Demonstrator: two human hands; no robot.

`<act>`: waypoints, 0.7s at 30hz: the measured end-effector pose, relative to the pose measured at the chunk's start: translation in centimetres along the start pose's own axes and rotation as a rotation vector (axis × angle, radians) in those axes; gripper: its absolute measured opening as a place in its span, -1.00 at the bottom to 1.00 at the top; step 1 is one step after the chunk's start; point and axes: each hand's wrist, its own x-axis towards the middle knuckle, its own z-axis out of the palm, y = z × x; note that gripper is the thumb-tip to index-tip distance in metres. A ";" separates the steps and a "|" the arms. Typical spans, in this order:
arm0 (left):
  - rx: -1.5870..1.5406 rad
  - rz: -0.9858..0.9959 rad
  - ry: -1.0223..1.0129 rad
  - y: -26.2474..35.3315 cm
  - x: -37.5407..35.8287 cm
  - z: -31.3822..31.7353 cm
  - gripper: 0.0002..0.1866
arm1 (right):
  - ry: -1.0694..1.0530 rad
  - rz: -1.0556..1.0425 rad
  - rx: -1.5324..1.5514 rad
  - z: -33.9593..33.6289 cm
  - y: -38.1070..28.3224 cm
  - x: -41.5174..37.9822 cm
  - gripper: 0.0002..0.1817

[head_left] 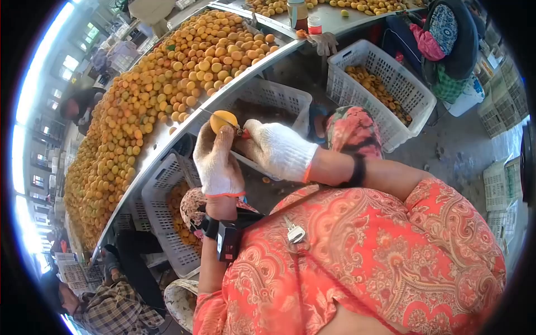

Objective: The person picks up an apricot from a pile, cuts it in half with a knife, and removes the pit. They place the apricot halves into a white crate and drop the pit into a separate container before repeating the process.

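In white knitted gloves with brownish, worn fingers, both hands meet in the middle of the head view. My left hand [219, 167] is closed around a yellow-orange apricot [224, 119], holding it up between thumb and fingers. My right hand [277, 148] is closed on a thin metal tool [214, 116] that lies across the apricot; a bit of red shows at its grip. Most of the tool's handle is hidden in the glove. Just beyond the hands runs the metal edge of a table heaped with apricots [167, 84].
Below the table edge stand a white crate [282, 92] with dark contents, another crate [162, 204] holding fruit, and a third crate [410, 89] with halved-looking fruit. A jar [314, 23] and a glove [324, 42] sit on the table corner. Other people work around the table.
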 end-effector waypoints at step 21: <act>-0.305 -0.220 0.310 0.2 -0.2 3.2 -0.73 | 0.101 -0.018 0.009 0.8 0.7 -0.6 -0.66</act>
